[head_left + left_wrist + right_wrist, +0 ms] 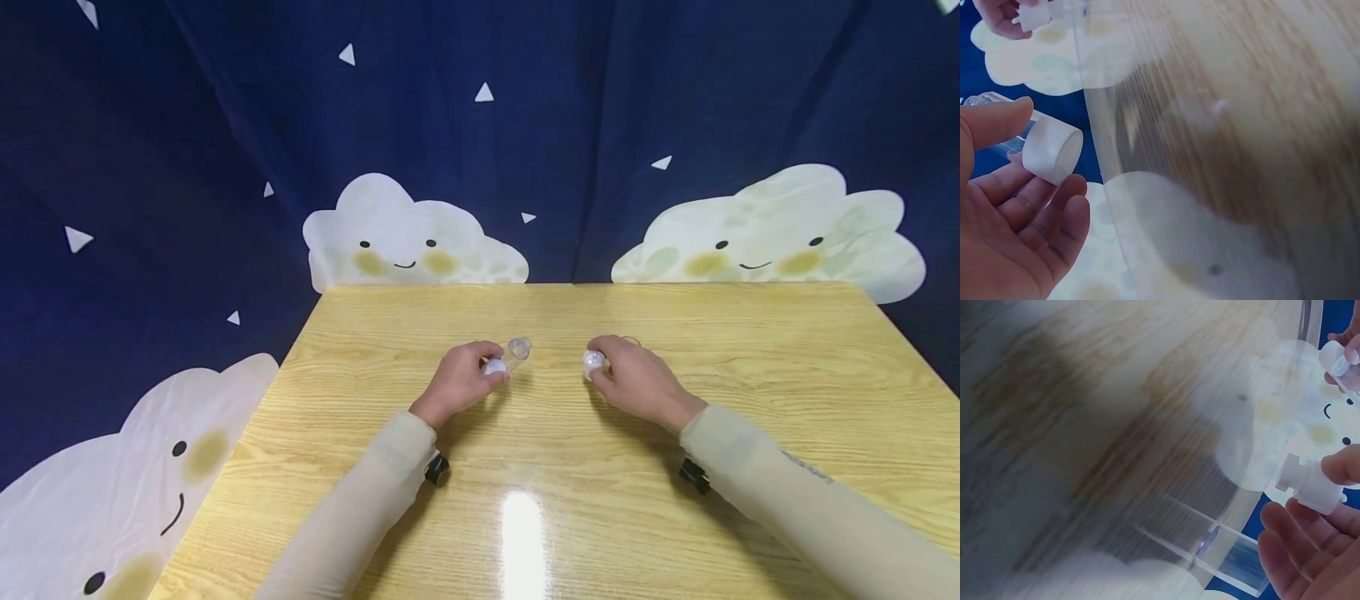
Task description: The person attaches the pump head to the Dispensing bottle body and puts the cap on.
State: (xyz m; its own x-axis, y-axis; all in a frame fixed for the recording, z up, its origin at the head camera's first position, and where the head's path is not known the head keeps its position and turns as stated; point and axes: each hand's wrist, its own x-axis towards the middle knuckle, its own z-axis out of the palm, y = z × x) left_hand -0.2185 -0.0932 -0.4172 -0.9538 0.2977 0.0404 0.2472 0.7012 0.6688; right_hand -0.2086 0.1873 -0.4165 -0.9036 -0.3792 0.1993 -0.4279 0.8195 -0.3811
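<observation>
My left hand (462,377) holds a clear tube (518,353) between thumb and fingers, a little above the table. Its white end piece (1054,150) faces me; the clear rim tilts up and away. In my right hand (637,377), thumb and fingertips pinch a small white stepped piece (1315,484), with a narrow collar on one end and a wider body. Close beyond the right fingers, a clear cylinder (1229,559) stands on the table, mostly hidden behind that hand in the head view. The two hands are apart, facing each other.
The wood-grain table (525,433) is glossy, with a bright light reflection near the front. Behind it and to the left hangs a dark blue curtain (480,150) with smiling clouds and white triangles. A black strap mount (437,468) sits under each wrist.
</observation>
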